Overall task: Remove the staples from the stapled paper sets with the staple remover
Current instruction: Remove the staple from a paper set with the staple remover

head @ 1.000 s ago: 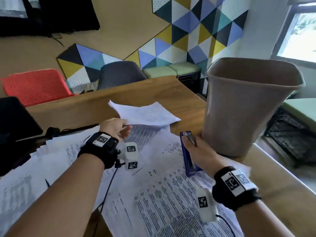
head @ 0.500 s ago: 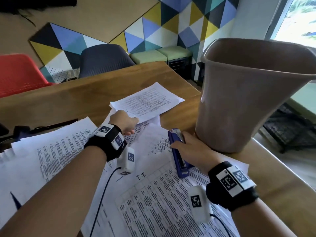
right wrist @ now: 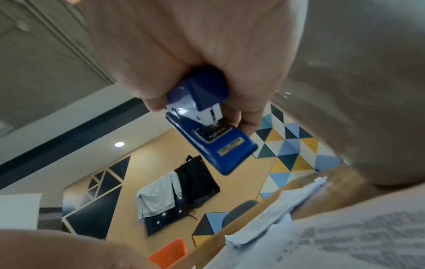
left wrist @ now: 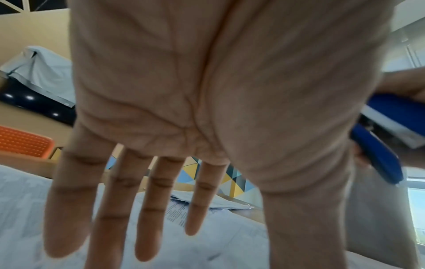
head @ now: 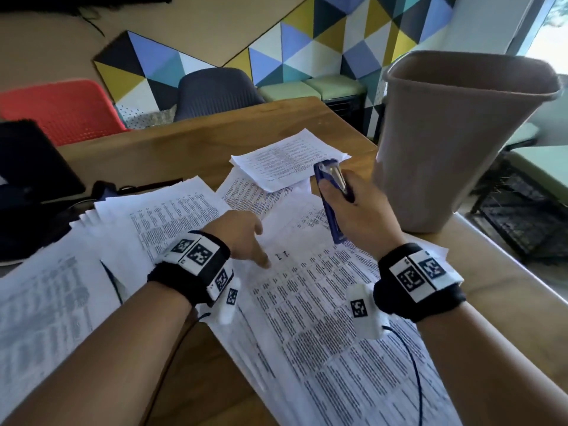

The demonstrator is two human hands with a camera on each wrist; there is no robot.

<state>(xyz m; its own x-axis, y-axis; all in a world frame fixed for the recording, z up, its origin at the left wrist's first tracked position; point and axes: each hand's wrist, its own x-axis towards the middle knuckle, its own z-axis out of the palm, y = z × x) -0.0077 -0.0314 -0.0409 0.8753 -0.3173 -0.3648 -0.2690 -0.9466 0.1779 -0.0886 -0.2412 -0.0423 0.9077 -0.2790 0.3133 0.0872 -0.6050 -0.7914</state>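
Observation:
My right hand (head: 353,204) grips a blue staple remover (head: 330,192), lifted off the papers and tilted, its metal end pointing away from me. The right wrist view shows the same tool (right wrist: 207,138) clasped between thumb and fingers. My left hand (head: 249,238) is spread with straight fingers (left wrist: 147,209) low over the top printed paper set (head: 307,296) in front of me; contact with the sheet is unclear. Another paper set (head: 285,158) lies further back on the wooden table (head: 190,142).
A tall grey-brown waste bin (head: 455,139) stands on the table just right of my right hand. A fanned pile of printed sheets (head: 61,296) covers the left side. A dark device (head: 27,167) sits at far left. Chairs stand behind the table.
My right hand has lifted the staple remover off the papers. My left hand has let go of the back paper set and drawn back over the front sheet, fingers spread.

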